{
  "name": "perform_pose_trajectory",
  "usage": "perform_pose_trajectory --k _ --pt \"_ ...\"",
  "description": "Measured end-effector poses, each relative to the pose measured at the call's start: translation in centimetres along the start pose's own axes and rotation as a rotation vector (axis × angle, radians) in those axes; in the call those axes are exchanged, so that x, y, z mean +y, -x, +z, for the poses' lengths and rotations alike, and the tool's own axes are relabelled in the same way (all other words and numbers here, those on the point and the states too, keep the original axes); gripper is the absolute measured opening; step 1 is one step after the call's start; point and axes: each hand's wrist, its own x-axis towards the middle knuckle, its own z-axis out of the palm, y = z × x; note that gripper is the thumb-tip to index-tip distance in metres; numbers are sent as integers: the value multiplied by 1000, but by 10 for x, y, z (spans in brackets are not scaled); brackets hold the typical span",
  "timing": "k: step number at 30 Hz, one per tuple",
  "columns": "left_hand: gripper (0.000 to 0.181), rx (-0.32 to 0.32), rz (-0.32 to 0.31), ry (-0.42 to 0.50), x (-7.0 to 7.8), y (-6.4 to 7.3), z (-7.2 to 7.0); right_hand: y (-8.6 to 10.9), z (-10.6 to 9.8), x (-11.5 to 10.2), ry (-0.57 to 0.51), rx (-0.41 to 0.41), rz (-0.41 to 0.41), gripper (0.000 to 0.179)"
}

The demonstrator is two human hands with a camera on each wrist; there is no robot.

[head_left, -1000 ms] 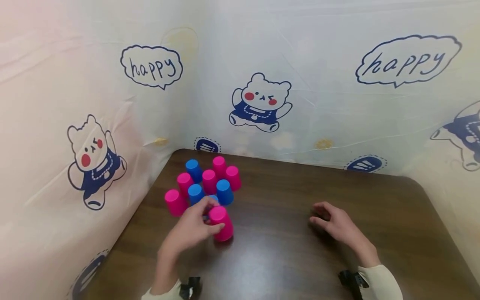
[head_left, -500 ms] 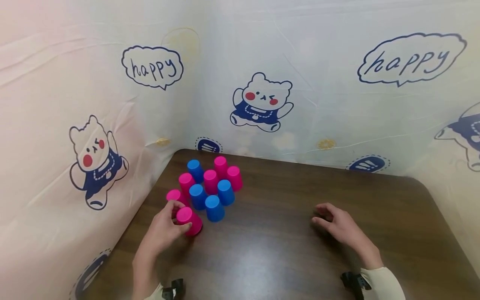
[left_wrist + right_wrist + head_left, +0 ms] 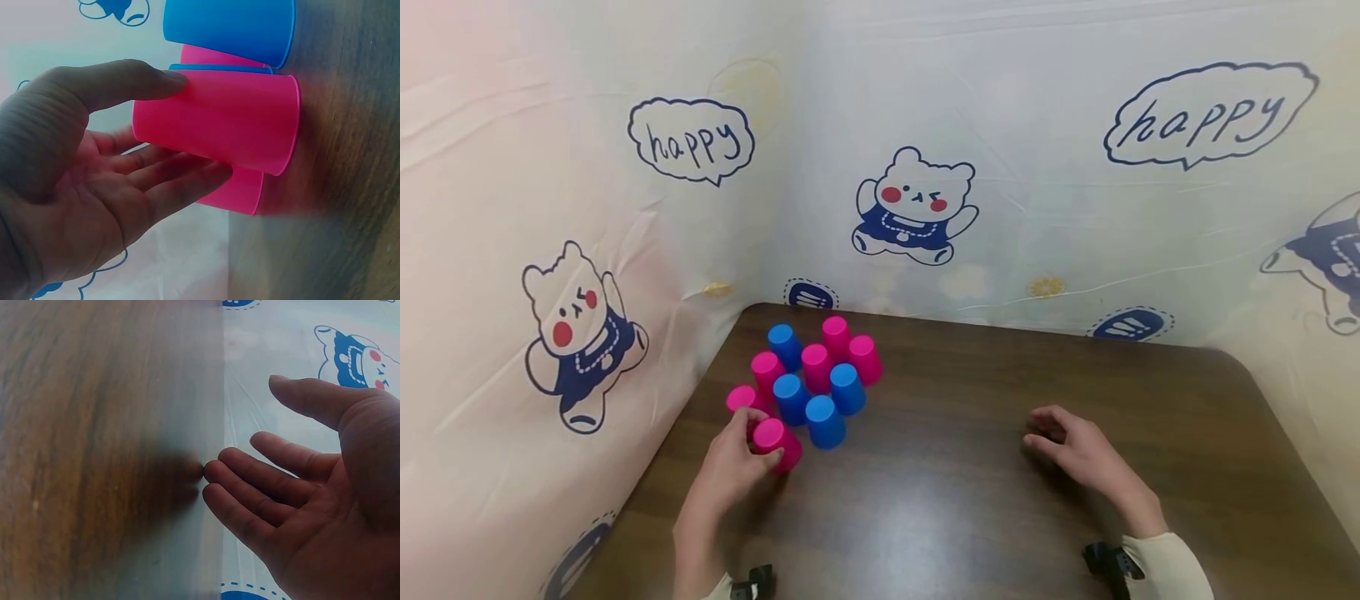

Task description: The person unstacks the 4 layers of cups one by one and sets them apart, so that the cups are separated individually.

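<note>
My left hand (image 3: pixel 727 462) holds a pink cup (image 3: pixel 784 451), upside down, at the near left corner of a group of cups. In the left wrist view, the thumb lies on one side of this pink cup (image 3: pixel 231 119) and the fingers on the other. Just behind the hand stands another pink cup (image 3: pixel 742 398), partly hidden. To the right of the held cup is a blue cup (image 3: pixel 825 423). On the table's right side rests my right hand (image 3: pixel 1078 450), fingers loosely bent and nothing in it, as the right wrist view also shows.
Several more upturned cups, such as a blue cup (image 3: pixel 785 347) and a pink cup (image 3: pixel 865 360), stand in slanted rows on the brown table (image 3: pixel 970 467). A printed cloth (image 3: pixel 1037 208) hangs behind and along the sides.
My left hand has carried the pink cup leftward, to the near end of the left row; over the last half second it has barely moved. The right hand has stayed put.
</note>
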Motion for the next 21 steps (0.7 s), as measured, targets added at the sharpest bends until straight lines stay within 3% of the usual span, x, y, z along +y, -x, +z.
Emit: perform_pose_trajectory --k 7,12,15,21 --pt "67 -9 -16 -12 4 0 -1 1 1 -1 -2 -4 3 46" --pt "74 6 -13 -32 10 10 -13 3 -1 0 7 -11 20 46" --pt "76 42 5 -57 16 17 -26 4 -3 0 31 2 16 49" --pt "77 180 80 -110 33 21 -45 5 -11 -3 91 73 -38 58"
